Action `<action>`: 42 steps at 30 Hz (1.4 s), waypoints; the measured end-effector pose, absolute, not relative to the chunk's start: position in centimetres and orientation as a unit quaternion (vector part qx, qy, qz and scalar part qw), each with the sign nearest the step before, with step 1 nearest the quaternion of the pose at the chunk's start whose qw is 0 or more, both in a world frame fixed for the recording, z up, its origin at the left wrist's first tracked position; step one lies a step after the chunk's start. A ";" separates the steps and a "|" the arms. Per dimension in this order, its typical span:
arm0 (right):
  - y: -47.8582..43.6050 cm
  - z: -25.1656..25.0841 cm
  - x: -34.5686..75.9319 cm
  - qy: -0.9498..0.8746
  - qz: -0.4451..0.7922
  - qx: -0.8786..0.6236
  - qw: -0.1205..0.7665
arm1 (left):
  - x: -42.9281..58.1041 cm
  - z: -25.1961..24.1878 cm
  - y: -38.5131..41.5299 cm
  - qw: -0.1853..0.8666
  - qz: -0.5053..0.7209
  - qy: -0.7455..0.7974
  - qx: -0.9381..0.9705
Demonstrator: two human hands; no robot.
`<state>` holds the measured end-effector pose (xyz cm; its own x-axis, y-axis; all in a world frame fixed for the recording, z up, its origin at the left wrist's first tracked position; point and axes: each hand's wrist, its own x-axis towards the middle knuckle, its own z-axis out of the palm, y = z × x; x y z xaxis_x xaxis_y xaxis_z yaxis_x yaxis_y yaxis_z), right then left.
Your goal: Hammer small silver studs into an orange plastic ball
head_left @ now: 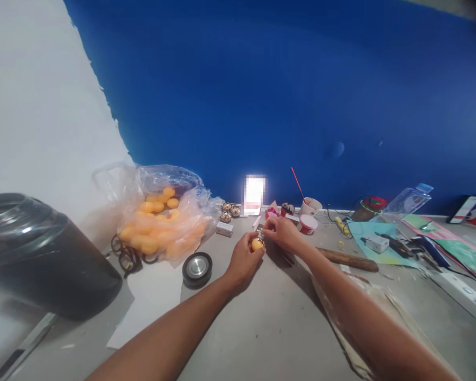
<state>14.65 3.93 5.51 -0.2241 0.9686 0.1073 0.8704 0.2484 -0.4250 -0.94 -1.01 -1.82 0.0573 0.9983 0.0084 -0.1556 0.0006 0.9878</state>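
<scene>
Over the middle of the table my left hand [241, 260] is closed around a small orange-yellow ball [257, 244] with shiny gold-coloured bits at its top. My right hand [284, 233] comes in from the right, its thumb and fingers pinched together at those bits. What exactly sits between the right fingertips is too small to make out. Behind my left hand lie several dark-and-gold decorated balls [226, 216] and a small white box [224, 228]. A clear plastic bag [190, 182] full of similar orange balls [150, 243] rests to the left.
A round black lid [197, 270] lies left of my forearm, with a large dark container [43, 254] beyond. To the right are a wooden stick [349, 260], a pink-and-white tub [308, 224], a white cup [313, 205], a power strip [466, 291] and a cloth [384, 312]. A bright screen [255, 191] stands by the blue wall.
</scene>
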 end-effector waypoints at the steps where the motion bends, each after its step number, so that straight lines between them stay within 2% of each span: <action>1: 3.7 5.2 15.3 -0.764 0.193 -0.576 0.219 | -0.9 -1.6 -1.1 0.545 0.526 0.449 0.474; 6: 2.1 3.4 17.2 -0.624 0.461 -0.501 0.383 | -0.8 -0.7 -1.6 0.560 0.529 0.445 0.457; 9: 1.4 2.6 17.2 -0.507 0.593 -0.443 0.442 | -1.0 -0.4 -1.6 0.556 0.541 0.443 0.450; 11: 1.1 2.4 17.1 -0.454 0.634 -0.415 0.469 | -1.1 -0.2 -1.6 0.562 0.546 0.437 0.441; 15: 0.7 2.7 17.3 -0.432 0.649 -0.395 0.487 | -1.3 0.3 -1.7 0.614 0.550 0.396 0.404; 20: 0.5 2.8 17.9 -0.446 0.676 -0.372 0.453 | -1.6 0.3 -1.5 0.715 0.522 0.329 0.330; 26: 0.4 2.6 17.9 -0.450 0.686 -0.361 0.444 | -2.2 0.6 -1.3 0.782 0.489 0.296 0.250; 42: 0.3 3.0 18.0 -0.457 0.685 -0.364 0.434 | -2.4 0.6 -1.2 0.818 0.469 0.261 0.206</action>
<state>17.96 0.25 2.96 -0.3572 0.9284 -0.1026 -0.2619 -0.2050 -0.9431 -2.37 -1.20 0.55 0.4235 0.8751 -0.2341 -0.6601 0.4751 0.5819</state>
